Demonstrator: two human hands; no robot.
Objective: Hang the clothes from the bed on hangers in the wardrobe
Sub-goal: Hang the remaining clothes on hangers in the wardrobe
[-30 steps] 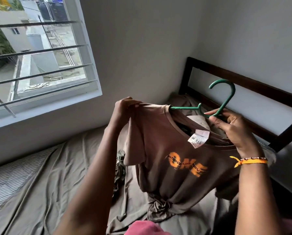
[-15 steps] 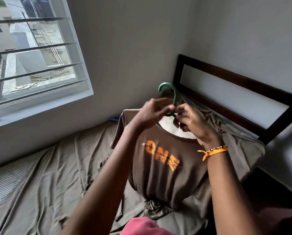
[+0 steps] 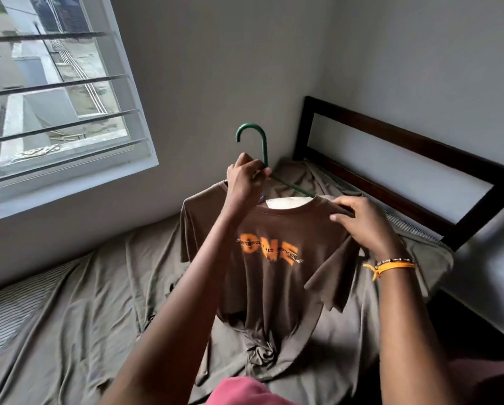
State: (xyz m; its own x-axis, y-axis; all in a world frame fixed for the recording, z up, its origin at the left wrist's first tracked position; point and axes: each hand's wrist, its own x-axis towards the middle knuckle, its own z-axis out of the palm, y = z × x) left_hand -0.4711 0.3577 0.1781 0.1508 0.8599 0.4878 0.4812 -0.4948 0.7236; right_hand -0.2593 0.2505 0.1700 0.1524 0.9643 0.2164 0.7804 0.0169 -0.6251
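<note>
A brown T-shirt (image 3: 277, 276) with orange letters hangs on a green hanger (image 3: 261, 147) held up over the bed. My left hand (image 3: 245, 182) grips the hanger at the base of its hook. My right hand (image 3: 359, 220) pinches the shirt's right shoulder, where the hanger's arm runs under the cloth. The shirt's knotted hem rests on the bed sheet (image 3: 78, 317). The hook points up and to the left.
A dark wooden headboard (image 3: 420, 144) stands against the right wall. A barred window (image 3: 55, 92) is at the left. A striped mattress edge (image 3: 8, 314) shows at the lower left. Pink cloth (image 3: 239, 393) sits at the bottom edge. No wardrobe is in view.
The hanger went into the shirt's neck and turned upright. My left hand moved from the shirt's shoulder to the hook's base; my right hand slid out to the right shoulder.
</note>
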